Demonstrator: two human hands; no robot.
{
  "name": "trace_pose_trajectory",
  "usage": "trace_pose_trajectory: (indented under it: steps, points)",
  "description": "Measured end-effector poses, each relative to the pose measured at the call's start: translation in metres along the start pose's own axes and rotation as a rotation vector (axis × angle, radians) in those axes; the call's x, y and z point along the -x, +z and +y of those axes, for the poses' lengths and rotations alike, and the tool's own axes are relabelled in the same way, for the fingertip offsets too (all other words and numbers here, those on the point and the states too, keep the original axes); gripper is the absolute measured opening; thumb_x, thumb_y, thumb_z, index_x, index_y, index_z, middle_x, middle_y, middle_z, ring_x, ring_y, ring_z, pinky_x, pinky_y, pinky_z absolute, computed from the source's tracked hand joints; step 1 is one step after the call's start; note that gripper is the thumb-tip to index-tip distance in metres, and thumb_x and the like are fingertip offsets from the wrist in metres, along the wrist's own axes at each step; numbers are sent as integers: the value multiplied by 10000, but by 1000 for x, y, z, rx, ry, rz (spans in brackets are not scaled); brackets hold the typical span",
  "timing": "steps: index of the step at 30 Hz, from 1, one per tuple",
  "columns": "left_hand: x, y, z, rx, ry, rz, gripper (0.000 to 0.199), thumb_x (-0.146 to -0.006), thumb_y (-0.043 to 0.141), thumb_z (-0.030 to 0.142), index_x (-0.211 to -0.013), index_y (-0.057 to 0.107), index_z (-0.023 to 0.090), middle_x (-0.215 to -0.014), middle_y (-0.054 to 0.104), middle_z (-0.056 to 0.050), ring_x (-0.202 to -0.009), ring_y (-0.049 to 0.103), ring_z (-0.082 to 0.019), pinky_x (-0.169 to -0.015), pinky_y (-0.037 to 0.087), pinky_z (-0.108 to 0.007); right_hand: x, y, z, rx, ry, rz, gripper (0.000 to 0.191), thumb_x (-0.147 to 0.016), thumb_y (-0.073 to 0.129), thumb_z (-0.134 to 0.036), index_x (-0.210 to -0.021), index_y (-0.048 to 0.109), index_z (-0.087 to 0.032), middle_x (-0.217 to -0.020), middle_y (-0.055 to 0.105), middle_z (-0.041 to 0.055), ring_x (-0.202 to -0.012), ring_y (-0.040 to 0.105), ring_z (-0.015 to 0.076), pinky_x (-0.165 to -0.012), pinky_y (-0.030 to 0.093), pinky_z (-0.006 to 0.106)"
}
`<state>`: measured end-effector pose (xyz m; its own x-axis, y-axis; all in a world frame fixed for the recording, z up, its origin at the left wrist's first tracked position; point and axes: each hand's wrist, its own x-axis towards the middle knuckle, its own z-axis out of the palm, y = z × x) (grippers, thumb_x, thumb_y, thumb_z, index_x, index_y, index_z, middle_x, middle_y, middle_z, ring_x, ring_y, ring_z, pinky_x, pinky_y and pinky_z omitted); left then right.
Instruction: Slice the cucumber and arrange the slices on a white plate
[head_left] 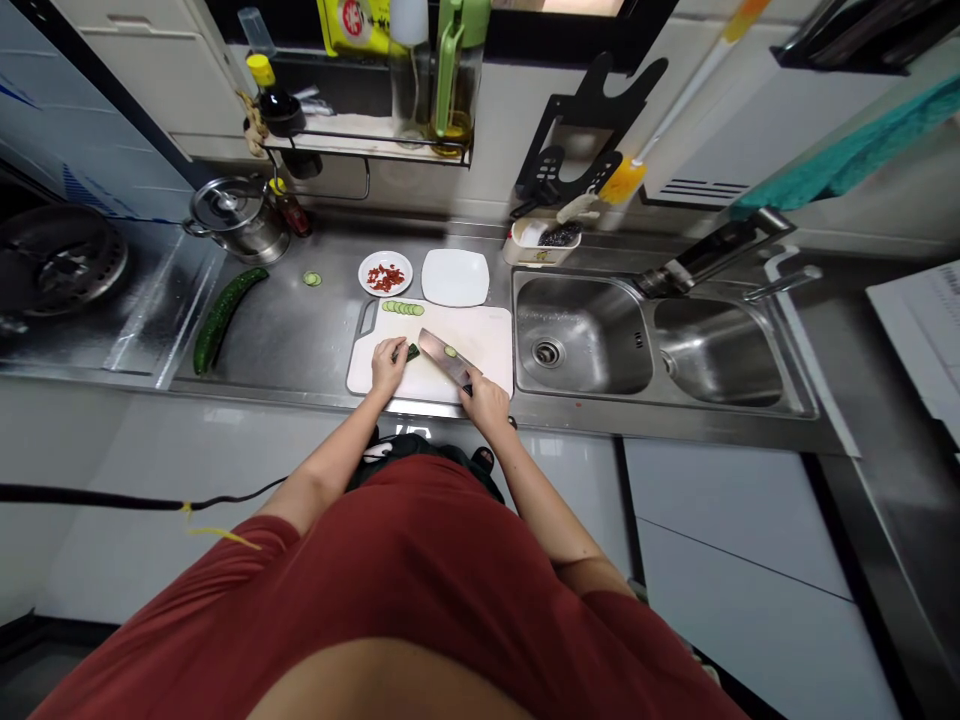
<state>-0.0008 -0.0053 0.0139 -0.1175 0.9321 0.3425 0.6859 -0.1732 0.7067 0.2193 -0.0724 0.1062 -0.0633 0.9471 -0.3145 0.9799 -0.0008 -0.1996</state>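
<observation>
My right hand [487, 404] is wrapped round the dark handle of a kitchen knife [439, 352]. Its broad blade lies tilted over the white cutting board [484, 330], and a cucumber slice [451, 351] clings to the blade. On the board's left half, my left hand [388, 365] is closed on a short piece of cucumber [412, 352], dark green skin showing beside the fingers. A row of overlapping cucumber slices [403, 308] lies along the board's far edge. The knife and the cucumber piece are a little apart.
Behind the board stand a plate of chopped red pieces [385, 273] and a white square plate [455, 277]. A whole cucumber [225, 318], a few slices [312, 279] and a steel pot [238, 215] are at left. The double sink [585, 378] borders the board's right side.
</observation>
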Motion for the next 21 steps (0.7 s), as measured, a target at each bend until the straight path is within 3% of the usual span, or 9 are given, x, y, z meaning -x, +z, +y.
trace_pose_trajectory:
  steps: [4, 8, 15, 18, 21]
  points:
    - [-8, -3, 6, 30, -62, 90, 323, -936, 418, 381, -1089, 624, 186, -1023, 641, -91, -932, 593, -183, -834, 488, -321, 1, -3, 2, 41, -6, 19, 474, -934, 443, -365, -1374, 385, -199, -1142, 622, 122, -1022, 576, 245, -858, 381, 309]
    - [-20, -6, 27, -14, 13, 79, 327, -933, 426, 389, -1117, 623, 204, -1074, 617, -92, -1023, 561, -207, -927, 444, -353, 1, -7, 2, 75, -7, 33, 498, -933, 456, -365, -1390, 369, -187, -1124, 618, 138, -1018, 566, 252, -865, 366, 307]
    - [-40, 1, 73, -88, 283, -339, 363, -783, 641, 476, -1085, 670, 276, -1191, 571, -82, -1165, 451, -293, -1058, 298, -494, 1, -10, 5, 98, -28, 35, 519, -924, 487, -342, -1402, 361, -183, -1101, 616, 143, -1002, 560, 255, -864, 352, 305]
    - [-44, 4, 79, -111, 294, -439, 300, -778, 647, 471, -1011, 691, 288, -1155, 586, -71, -1167, 451, -304, -1099, 166, -585, 2, -10, 8, 101, -40, 33, 511, -925, 487, -335, -1397, 372, -179, -1095, 615, 144, -997, 559, 253, -861, 347, 305]
    - [-47, 9, 80, -102, 260, -516, 250, -771, 660, 438, -967, 695, 286, -1142, 595, -64, -1153, 465, -300, -1097, 134, -608, 5, -8, 10, 104, -36, 32, 507, -926, 487, -346, -1392, 380, -178, -1091, 616, 141, -997, 560, 251, -854, 347, 301]
